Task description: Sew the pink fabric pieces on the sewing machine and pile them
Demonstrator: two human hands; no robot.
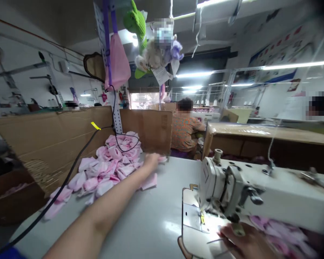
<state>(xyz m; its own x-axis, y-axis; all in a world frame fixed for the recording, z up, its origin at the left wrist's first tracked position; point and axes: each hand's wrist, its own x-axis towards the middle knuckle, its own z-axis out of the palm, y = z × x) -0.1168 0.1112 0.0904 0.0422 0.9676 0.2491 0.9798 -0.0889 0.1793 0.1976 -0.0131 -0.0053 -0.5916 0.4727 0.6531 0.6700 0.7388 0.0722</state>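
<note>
My left hand (151, 161) reaches far across the table, smeared by motion, at the right edge of a heap of pink fabric pieces (105, 172). A small pink piece (162, 159) shows at its fingertips; whether the fingers grip it I cannot tell. My right hand (244, 240) is beside the needle area of a white sewing machine (237, 183), under its head, with fingers curled. A thin dark thing (215, 240) sticks out by those fingers, too unclear to name. More pink fabric (282, 233) lies under the machine arm, right of this hand.
Cardboard walls (145, 131) stand behind the heap, and a cardboard box (270, 138) behind the machine. A black cable (78, 162) with a yellow tag crosses the left side. Plush toys (156, 54) and a pink bag (118, 61) hang overhead. A person (185, 126) sits ahead.
</note>
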